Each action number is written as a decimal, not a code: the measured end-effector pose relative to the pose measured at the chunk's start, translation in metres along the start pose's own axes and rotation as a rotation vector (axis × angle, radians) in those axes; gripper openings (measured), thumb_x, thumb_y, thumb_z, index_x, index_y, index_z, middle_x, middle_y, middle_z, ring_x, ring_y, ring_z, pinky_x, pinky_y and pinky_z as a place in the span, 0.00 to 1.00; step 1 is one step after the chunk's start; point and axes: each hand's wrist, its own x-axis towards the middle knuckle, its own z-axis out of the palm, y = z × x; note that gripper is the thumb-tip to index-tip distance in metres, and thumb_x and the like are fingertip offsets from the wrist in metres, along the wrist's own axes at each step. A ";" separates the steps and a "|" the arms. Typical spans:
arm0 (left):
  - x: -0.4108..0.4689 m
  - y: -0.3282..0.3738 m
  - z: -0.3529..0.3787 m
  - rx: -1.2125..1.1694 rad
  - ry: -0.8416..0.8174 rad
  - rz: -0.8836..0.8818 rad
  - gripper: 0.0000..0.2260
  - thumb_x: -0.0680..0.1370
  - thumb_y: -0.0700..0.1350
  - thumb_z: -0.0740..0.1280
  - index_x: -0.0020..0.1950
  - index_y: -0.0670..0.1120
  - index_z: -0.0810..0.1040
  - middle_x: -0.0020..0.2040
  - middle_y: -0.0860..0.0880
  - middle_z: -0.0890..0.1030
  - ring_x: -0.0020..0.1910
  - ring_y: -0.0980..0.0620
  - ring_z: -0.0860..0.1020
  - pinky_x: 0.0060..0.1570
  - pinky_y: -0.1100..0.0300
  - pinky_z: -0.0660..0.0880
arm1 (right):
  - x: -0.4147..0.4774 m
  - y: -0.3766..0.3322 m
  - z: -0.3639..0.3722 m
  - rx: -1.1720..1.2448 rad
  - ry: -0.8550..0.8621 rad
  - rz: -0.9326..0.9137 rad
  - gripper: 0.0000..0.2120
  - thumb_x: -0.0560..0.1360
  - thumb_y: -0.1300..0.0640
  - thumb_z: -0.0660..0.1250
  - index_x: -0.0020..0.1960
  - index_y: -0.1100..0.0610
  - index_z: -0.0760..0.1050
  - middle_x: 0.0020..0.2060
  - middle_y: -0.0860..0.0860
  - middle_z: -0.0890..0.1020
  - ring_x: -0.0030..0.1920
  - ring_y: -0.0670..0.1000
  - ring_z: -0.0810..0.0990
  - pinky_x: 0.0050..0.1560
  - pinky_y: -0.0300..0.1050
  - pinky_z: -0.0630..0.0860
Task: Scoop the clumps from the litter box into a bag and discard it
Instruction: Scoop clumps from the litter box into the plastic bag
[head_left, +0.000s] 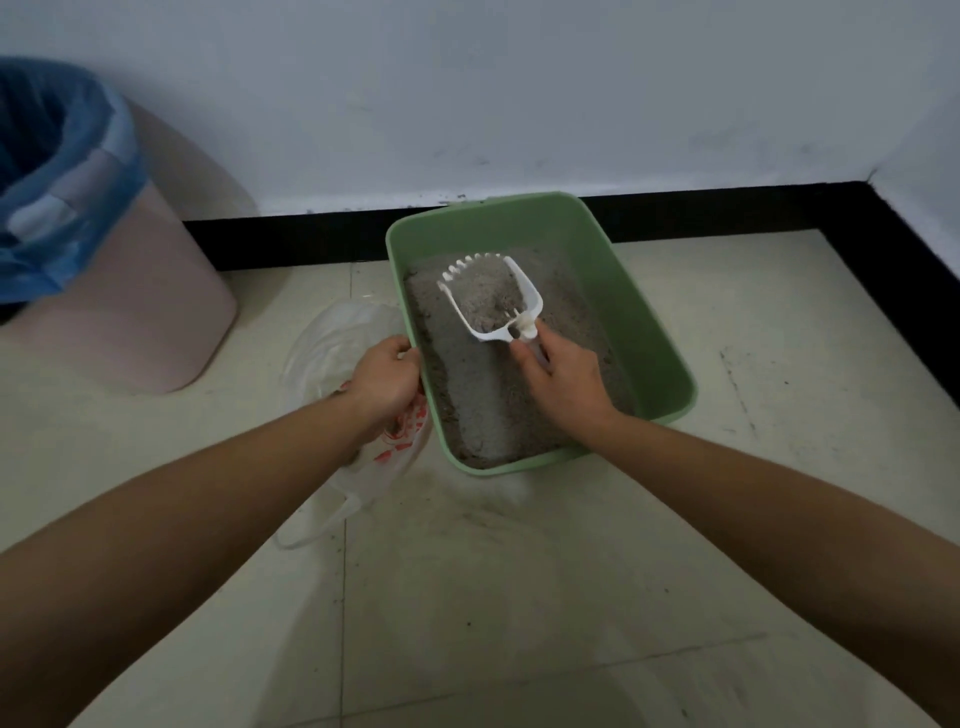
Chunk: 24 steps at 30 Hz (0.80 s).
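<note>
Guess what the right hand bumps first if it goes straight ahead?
Likely the far wall of the litter box, scoop first; whether the right hand skims the litter is unclear.

Mostly plastic from where I sit, over tile.

I see a smooth green plastic litter box with a dull sheen, filled with matt, grainy grey litter. The scoop is white moulded plastic, slightly glossy. The bag is thin, crinkled clear film with red print. The pink bin looks like matt plastic, and its liner is shiny blue film. The pale floor tiles are smooth but scuffed.
</note>
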 end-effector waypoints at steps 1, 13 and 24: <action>-0.002 0.000 0.000 0.006 -0.014 -0.008 0.10 0.82 0.46 0.58 0.54 0.45 0.78 0.37 0.43 0.80 0.31 0.46 0.75 0.32 0.54 0.72 | -0.001 -0.001 -0.006 -0.002 -0.005 -0.011 0.15 0.81 0.50 0.62 0.65 0.53 0.75 0.35 0.43 0.77 0.38 0.45 0.74 0.40 0.37 0.65; -0.032 0.005 -0.007 0.134 -0.193 -0.057 0.11 0.79 0.39 0.62 0.53 0.33 0.79 0.41 0.32 0.81 0.33 0.46 0.74 0.36 0.52 0.72 | -0.027 -0.012 -0.040 -0.090 -0.034 -0.076 0.16 0.82 0.51 0.61 0.68 0.54 0.74 0.43 0.49 0.80 0.44 0.51 0.78 0.42 0.39 0.65; -0.040 0.007 -0.027 0.372 -0.094 0.086 0.17 0.77 0.34 0.60 0.65 0.41 0.74 0.54 0.41 0.82 0.42 0.45 0.80 0.41 0.55 0.77 | -0.033 -0.021 -0.050 -0.171 -0.059 -0.133 0.15 0.82 0.52 0.62 0.66 0.56 0.74 0.45 0.53 0.82 0.41 0.47 0.74 0.41 0.37 0.63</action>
